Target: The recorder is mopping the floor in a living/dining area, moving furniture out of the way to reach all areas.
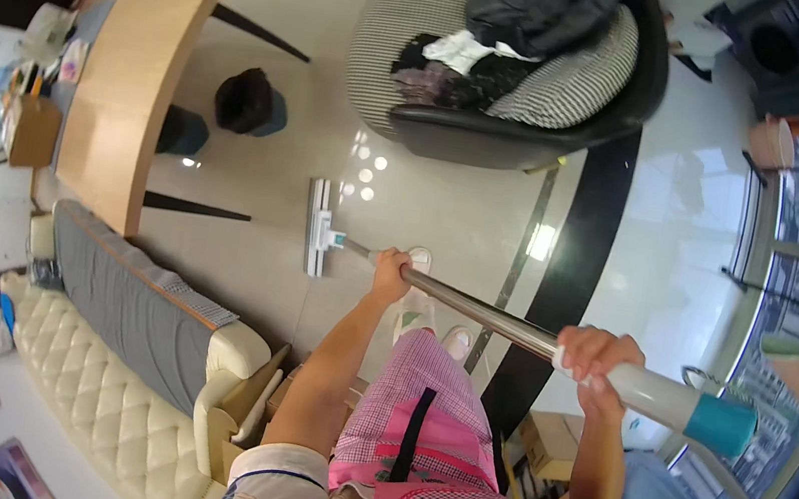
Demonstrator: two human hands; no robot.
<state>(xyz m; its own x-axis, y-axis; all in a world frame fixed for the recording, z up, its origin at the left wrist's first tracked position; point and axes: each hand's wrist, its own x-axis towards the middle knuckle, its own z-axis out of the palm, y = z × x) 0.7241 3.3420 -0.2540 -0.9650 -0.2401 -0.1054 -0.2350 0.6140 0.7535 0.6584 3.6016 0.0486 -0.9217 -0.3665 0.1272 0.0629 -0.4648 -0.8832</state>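
A mop [502, 316] with a metal pole slants across in front of me, its flat white-and-grey head [318, 229] resting on the shiny tiled floor [301, 156]. Lower down the pole, nearer the head, my left hand [392, 276] is wrapped round the metal. Around the white upper section, just below the thick white and teal handle end [715, 422], my right hand [599, 361] is closed. A pink checked apron [425, 399] covers my front, and my feet in light slippers show under the pole.
A black-and-white armchair [406, 8] piled with clothes stands ahead. At the left are a wooden table [126, 103], a lined bin [252, 104] beneath its edge, and a cream sofa [98, 392]. A cardboard box [550, 446] sits near my right side, and windows line the right.
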